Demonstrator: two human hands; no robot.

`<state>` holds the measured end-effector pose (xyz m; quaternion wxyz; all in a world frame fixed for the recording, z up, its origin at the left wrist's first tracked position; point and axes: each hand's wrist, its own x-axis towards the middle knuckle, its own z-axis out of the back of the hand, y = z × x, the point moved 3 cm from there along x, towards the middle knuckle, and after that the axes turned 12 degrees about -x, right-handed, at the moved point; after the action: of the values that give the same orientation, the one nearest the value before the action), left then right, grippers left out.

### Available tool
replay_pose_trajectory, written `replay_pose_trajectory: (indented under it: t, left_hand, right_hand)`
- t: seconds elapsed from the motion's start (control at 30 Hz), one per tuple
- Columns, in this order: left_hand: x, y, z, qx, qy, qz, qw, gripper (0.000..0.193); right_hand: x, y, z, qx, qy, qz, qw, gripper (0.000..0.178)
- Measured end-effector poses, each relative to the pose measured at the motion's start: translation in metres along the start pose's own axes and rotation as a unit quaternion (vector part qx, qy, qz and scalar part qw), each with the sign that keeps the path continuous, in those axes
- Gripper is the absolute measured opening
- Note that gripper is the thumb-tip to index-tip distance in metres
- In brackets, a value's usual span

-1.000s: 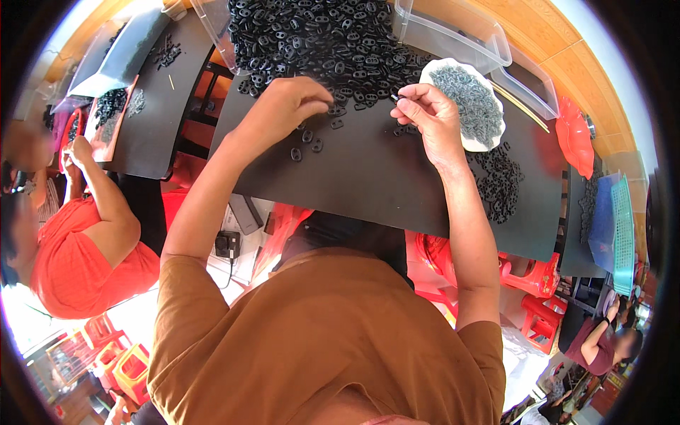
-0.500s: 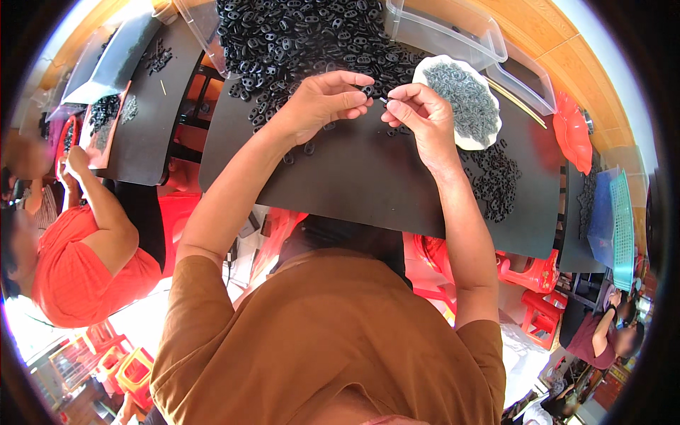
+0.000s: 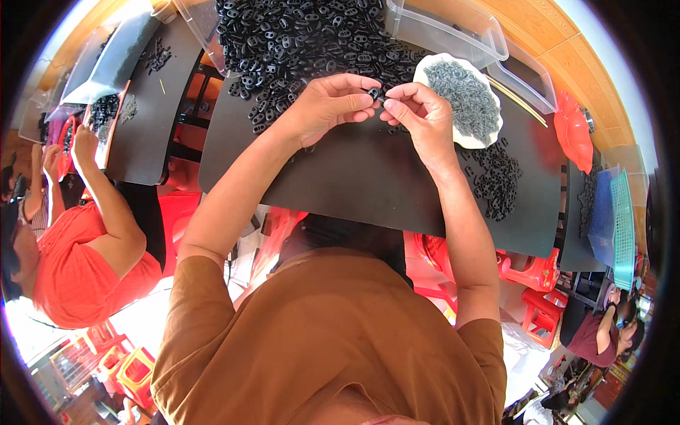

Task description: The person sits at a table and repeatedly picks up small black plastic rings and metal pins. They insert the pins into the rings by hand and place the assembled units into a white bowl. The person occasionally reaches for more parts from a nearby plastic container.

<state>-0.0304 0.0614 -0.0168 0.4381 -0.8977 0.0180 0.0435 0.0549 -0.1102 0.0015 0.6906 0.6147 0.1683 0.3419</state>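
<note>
My left hand (image 3: 327,108) pinches a small black oval piece with two holes (image 3: 375,93) between thumb and fingertips, above the dark table. Close against it is my right hand (image 3: 422,115), its thumb and fingers pressed together at the piece's right side. Whatever sits in that right pinch is too small and too covered to make out. A large heap of similar black two-holed pieces (image 3: 304,46) spreads just beyond my hands. Beside my right hand stands a white scalloped dish (image 3: 495,133) filled with small translucent grey parts (image 3: 460,99).
A pile of smaller black pieces (image 3: 496,180) lies right on the dark table (image 3: 340,180). Clear plastic bins (image 3: 446,35) stand at the back, with thin yellow sticks (image 3: 520,104) and a red tray (image 3: 571,131) to the right. At left, a person in red (image 3: 95,248) works at another table.
My hands have come together, and the oval piece now meets my right fingertips. The small shiny bit seen earlier in the right pinch is hidden. The person at left has shifted their arms.
</note>
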Motion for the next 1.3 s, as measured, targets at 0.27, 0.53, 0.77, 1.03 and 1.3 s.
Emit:
replay_pose_trajectory:
  t: [0.27,0.53,0.77,1.03,1.3]
  left_hand:
    - [0.000,0.001,-0.004,0.076,-0.025,-0.047,0.996,0.026]
    - [-0.003,-0.005,-0.009,0.204,-0.050,-0.101,0.972,0.024]
    - [-0.005,-0.007,-0.006,0.272,-0.055,-0.101,0.956,0.020]
    - [-0.010,-0.011,-0.011,0.351,-0.064,-0.093,0.929,0.020]
    - [-0.016,-0.013,-0.008,0.464,-0.052,-0.098,0.879,0.015]
  right_hand:
    - [-0.003,-0.001,-0.003,-0.021,-0.018,0.000,1.000,0.006]
    - [-0.004,-0.001,-0.008,-0.029,-0.014,-0.021,0.999,0.005]
    - [-0.006,-0.006,-0.013,-0.007,-0.005,-0.018,1.000,0.006]
    - [-0.003,-0.014,-0.016,-0.092,-0.022,0.017,0.995,0.015]
    - [-0.008,-0.004,-0.026,-0.278,-0.013,0.059,0.959,0.021]
